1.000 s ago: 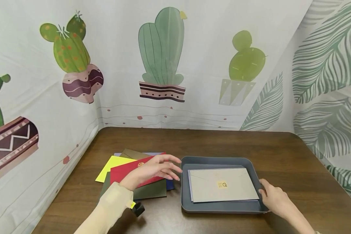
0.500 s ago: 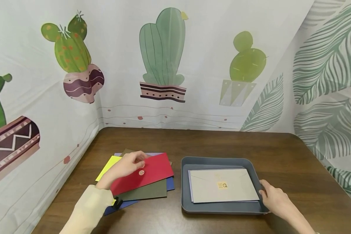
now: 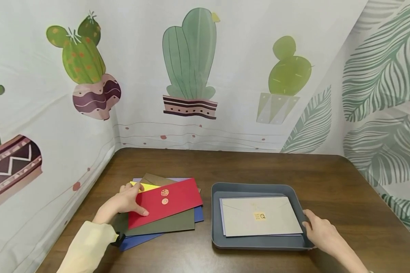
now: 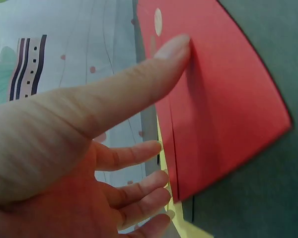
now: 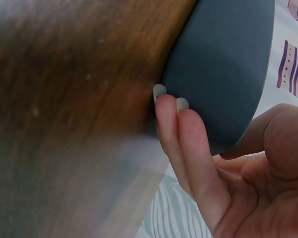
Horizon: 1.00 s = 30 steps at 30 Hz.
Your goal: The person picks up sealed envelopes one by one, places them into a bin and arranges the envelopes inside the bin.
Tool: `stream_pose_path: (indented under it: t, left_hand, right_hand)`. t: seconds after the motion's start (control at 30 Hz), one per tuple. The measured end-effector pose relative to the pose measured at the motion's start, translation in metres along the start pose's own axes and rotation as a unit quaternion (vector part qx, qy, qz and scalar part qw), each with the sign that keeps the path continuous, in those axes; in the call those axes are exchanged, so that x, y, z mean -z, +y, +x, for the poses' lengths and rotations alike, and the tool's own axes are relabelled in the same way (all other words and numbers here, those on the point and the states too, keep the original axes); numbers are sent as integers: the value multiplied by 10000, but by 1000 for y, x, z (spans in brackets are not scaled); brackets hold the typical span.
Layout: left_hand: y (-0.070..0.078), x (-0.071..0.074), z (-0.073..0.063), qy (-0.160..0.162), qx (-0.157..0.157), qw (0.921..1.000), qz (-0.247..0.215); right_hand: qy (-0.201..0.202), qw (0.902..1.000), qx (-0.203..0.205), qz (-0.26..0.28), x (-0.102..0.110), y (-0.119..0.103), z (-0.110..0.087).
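Observation:
A red envelope (image 3: pixel 177 203) with gold print lies on top of a loose pile of envelopes at the left. My left hand (image 3: pixel 124 201) is at its left end, thumb over the red face and the other fingers spread beside its far edge. In the left wrist view the thumb (image 4: pixel 134 91) stands apart from those fingers; whether it touches the paper I cannot tell. On the right, my right hand (image 3: pixel 322 231) holds the right side of a grey tray (image 3: pixel 259 242), fingertips (image 5: pixel 193 131) against its outer wall. A pale grey envelope (image 3: pixel 242 223) lies in the tray over a lavender one.
Under the red envelope show a dark green envelope (image 3: pixel 177 223), a yellow one (image 3: pixel 143 186), a brown one (image 3: pixel 157 179) and blue ones (image 3: pixel 140 241). The brown wooden table (image 3: pixel 246 167) ends at a printed cloth (image 3: pixel 239 132) behind and on the left.
My left hand has moved left from beside the tray, across the red envelope, to its left end. The right hand and the tray stay in place.

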<state>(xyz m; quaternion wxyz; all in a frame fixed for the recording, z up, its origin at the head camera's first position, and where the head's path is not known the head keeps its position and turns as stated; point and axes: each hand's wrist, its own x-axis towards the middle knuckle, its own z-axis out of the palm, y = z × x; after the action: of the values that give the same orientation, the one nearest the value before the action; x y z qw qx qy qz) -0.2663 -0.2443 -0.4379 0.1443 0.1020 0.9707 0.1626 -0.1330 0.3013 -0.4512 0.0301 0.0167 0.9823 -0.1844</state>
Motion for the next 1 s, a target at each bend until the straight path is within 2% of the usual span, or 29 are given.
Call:
stream_pose_path:
  t: [0.27, 0.47, 0.77, 1.0]
  left_hand:
    - [-7, 1, -1, -87, -40, 9999, 91]
    - [-15, 1, 1, 77, -180, 9998, 98]
    - [-22, 9, 2, 315, -548, 9980, 38]
    - [-29, 14, -1, 306, -449, 9979, -348]
  right_hand:
    - [-39, 10000, -34, -29, 1, 1, 1]
    - [-86, 10000, -44, -11, 0, 1, 2]
    - [-52, 10000, -31, -30, 1, 0, 1]
    - [-103, 9999, -59, -48, 0, 0, 1]
